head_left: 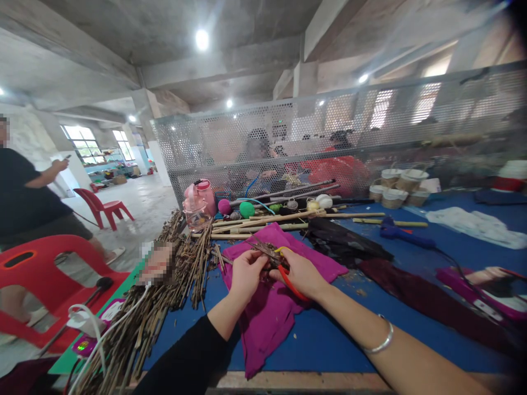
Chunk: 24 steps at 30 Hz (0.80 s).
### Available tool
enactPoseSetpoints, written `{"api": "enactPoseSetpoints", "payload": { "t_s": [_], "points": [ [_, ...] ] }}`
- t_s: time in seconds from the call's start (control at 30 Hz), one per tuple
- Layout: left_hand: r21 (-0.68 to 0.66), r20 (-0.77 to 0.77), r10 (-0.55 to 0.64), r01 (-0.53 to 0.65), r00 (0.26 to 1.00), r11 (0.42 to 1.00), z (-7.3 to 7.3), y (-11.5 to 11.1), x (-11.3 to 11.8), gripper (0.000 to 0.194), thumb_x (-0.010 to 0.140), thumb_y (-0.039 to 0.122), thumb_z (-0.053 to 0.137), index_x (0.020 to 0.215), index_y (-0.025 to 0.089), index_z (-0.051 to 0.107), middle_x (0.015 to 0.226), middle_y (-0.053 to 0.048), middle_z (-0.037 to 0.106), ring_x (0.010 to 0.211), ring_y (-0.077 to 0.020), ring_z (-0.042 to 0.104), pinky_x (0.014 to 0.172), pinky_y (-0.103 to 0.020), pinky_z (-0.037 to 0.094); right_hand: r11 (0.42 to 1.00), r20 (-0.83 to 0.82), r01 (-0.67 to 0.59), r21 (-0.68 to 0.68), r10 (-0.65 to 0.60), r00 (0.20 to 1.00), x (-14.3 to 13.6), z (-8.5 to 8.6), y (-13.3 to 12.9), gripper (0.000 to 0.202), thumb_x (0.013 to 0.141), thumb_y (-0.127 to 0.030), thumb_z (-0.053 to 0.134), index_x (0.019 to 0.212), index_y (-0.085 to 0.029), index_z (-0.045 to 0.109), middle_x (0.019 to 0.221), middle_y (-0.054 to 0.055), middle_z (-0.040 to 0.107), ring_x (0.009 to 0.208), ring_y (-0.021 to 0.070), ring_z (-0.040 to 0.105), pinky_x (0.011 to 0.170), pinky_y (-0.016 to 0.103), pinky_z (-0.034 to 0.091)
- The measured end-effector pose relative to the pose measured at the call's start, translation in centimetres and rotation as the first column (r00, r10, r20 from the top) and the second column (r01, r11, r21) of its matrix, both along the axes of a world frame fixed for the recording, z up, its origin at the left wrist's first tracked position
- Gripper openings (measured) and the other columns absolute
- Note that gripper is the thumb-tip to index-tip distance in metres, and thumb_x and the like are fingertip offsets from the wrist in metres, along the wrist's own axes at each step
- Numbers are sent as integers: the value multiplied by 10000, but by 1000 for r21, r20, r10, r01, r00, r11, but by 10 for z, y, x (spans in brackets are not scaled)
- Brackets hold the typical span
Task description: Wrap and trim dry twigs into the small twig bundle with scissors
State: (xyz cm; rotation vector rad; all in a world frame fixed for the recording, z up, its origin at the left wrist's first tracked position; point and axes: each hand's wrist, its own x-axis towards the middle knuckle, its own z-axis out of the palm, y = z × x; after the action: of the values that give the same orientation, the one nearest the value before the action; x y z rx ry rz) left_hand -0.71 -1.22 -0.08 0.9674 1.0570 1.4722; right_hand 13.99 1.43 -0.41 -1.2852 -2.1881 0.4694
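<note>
My left hand (pixel 246 275) pinches a thin brown twig (pixel 259 244) over a magenta cloth (pixel 267 334) spread on the blue table. My right hand (pixel 303 274) is closed around red-and-yellow-handled cutters (pixel 293 284); whether they are scissors or pruning shears is hard to make out. The two hands are close together, with the cutters' jaws near the twig and mostly hidden. Short brown plant bits lie on the cloth between and behind my fingers. To the left of my hands is a large heap of dried stems (pixel 187 274).
Pale sticks (pixel 263 222) and yarn balls (pixel 247 209) lie along the back, beside a pink jug (pixel 201 195). Dark cloth (pixel 349 238), a blue corded tool (pixel 399 235) and tubs (pixel 395 196) are right. A perforated metal screen (pixel 230 131) stands behind. At left, a person (pixel 33 186) stands by red chairs (pixel 53 263).
</note>
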Motion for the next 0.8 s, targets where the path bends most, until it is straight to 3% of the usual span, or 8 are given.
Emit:
{"api": "enactPoseSetpoints", "payload": {
  "t_s": [0.2,0.37,0.6,0.8],
  "points": [
    [-2,34,-18,18,999,1000,0,-2,1,258,597,290,694,763,99,646,675,-48,642,577,-111,577,523,-206,466,999,-33,-35,-27,34,999,0,-4,3,351,708,-488,568,913,-210,503,791,13,602,676,149,551,584,236,351],
    [27,48,-23,22,999,999,-2,0,0,265,607,267,684,811,103,643,696,-51,649,564,-107,576,524,-208,459,999,-12,-20,45,20,1000,0,-2,2,335,660,-422,628,880,-196,516,824,25,598,721,153,538,615,238,348],
    [31,2,23,-23,1000,999,-1,-1,-1,196,599,274,682,698,111,636,597,-26,630,521,-108,566,509,-209,452,1000,15,1,-17,-1,1000,2,2,0,359,701,-488,564,916,-201,541,776,26,618,638,144,542,546,228,320],
    [31,1,47,-47,999,998,-1,0,-2,204,592,267,691,734,125,656,644,-29,647,551,-107,574,532,-205,459,999,70,46,-12,-45,997,2,5,0,351,699,-522,550,828,-197,571,697,19,616,593,145,538,507,223,301]
  ]
}}
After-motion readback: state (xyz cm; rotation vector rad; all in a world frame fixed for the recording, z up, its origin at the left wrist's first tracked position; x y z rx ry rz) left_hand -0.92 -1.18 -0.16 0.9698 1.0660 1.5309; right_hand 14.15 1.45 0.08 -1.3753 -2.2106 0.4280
